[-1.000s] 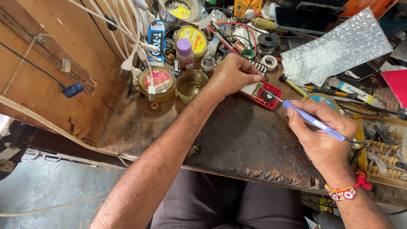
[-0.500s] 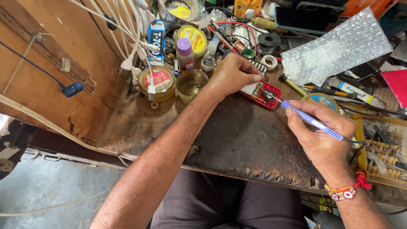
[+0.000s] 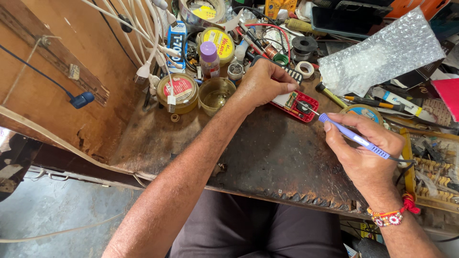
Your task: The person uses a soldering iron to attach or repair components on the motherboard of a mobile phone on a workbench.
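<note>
Little changed since a second ago. Red circuit board (image 3: 298,103) kept pinned on worn bench (image 3: 267,157) by closed left hand (image 3: 262,85). Purple soldering iron (image 3: 354,137) gripped by right hand (image 3: 363,155), tip kept at board; soldering judged ongoing.

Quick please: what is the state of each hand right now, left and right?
Left hand: fingers curled, pressing down on the small red circuit board.
Right hand: closed around the purple soldering iron, its tip at the board.
</note>
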